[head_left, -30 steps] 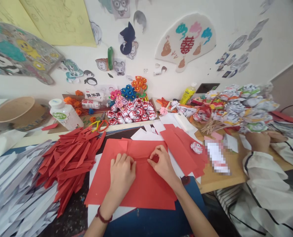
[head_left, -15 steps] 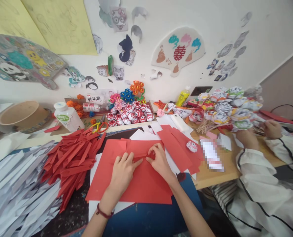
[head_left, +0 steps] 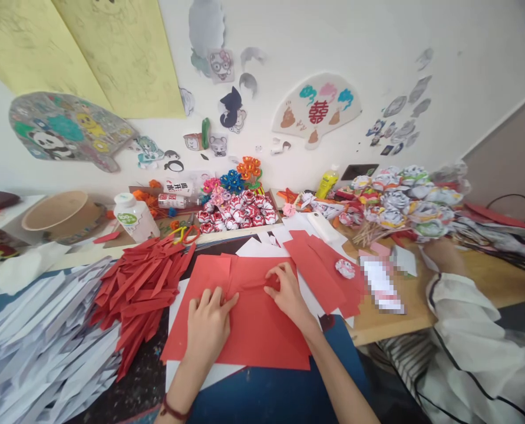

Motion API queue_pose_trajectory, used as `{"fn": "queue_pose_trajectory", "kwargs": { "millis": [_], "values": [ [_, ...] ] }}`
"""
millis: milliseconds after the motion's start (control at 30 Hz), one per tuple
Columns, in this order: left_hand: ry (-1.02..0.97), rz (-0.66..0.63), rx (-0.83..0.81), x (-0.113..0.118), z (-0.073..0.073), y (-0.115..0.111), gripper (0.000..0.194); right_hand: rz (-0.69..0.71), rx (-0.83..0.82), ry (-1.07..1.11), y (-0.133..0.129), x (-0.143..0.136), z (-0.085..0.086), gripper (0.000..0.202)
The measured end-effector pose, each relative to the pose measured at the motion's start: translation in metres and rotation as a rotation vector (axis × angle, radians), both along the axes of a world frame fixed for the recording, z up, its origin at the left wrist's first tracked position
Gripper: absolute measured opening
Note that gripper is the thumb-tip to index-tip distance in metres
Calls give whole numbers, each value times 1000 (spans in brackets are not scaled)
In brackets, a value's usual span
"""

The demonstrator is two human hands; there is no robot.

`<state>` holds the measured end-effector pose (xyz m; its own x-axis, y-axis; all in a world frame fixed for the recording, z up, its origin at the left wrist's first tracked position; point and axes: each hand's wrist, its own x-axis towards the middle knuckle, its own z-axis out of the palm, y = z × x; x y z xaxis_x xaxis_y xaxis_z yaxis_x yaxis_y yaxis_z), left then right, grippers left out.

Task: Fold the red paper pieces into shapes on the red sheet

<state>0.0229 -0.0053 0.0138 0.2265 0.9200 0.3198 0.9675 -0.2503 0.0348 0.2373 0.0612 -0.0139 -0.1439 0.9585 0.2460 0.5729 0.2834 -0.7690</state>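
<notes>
Large red paper sheets (head_left: 262,341) lie in a stack in front of me. Across them runs a thin red paper strip (head_left: 253,287), hard to tell from the red beneath it. My right hand (head_left: 287,297) pinches the strip's right end between thumb and fingers. On the left part of the stack rests my left hand (head_left: 209,324), thumb stretched out near the strip's other end, fingers apart and nothing visible in them. To the left are a heap of folded red paper strips (head_left: 145,288) and a larger heap of white paper strips (head_left: 45,347).
Paper flowers (head_left: 240,212) and a white bottle (head_left: 135,218) stand along the wall. More red paper (head_left: 317,271) lies at the right with a small paper flower (head_left: 345,268) on it. A co-worker's white sleeve (head_left: 469,330) reaches over the wooden table (head_left: 492,277).
My left hand has slid left and slightly down, away from my right hand, which still pinches the strip. One of the co-worker's hands no longer shows. The camera view has shifted a little.
</notes>
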Motion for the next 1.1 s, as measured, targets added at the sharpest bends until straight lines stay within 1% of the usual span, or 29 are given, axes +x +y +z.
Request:
{"fn": "queue_pose_trajectory", "kwargs": {
  "millis": [67, 133, 200, 300, 400, 467, 533, 667, 767, 867, 967, 1033, 1100],
  "values": [
    [-62, -2, 12, 3, 5, 6, 37, 18, 7, 10, -1, -1, -1, 28],
    [-127, -21, 7, 9, 9, 16, 38, 42, 19, 9, -3, -2, 0, 30],
    [-176, -40, -38, 17, 11, 30, 30, 60, 18, -15, -5, -2, 3, 31],
    [-209, -52, -150, 27, 9, 47, 17, 81, 2, -60, -6, 0, 8, 30],
    [-247, -50, -240, 28, 6, 54, 8, 139, -13, -68, -5, 5, 13, 30],
    [-271, -56, -277, 25, 5, 55, 9, 198, -27, -67, -3, 8, 16, 30],
    [-288, -71, -301, 21, 7, 56, 14, 234, -38, -72, -2, 10, 18, 30],
    [-291, -85, -302, 19, 9, 56, 22, 256, -46, -86, -1, 12, 21, 30],
    [-301, -91, -294, 22, 7, 55, 15, 269, -53, -94, -1, 14, 26, 30],
    [-334, -93, -290, 24, 3, 52, 8, 309, -70, -99, 0, 15, 28, 19],
    [-328, -121, -276, 25, 2, 51, 6, 345, -19, -191, 4, 15, 27, 4],
    [-270, -163, -251, 24, 3, 49, 7, 365, 50, -296, 8, 15, 26, 6],
    [-161, -208, -206, 23, 4, 47, 12, 392, 134, -401, 11, 15, 26, 7]
  ]
}}
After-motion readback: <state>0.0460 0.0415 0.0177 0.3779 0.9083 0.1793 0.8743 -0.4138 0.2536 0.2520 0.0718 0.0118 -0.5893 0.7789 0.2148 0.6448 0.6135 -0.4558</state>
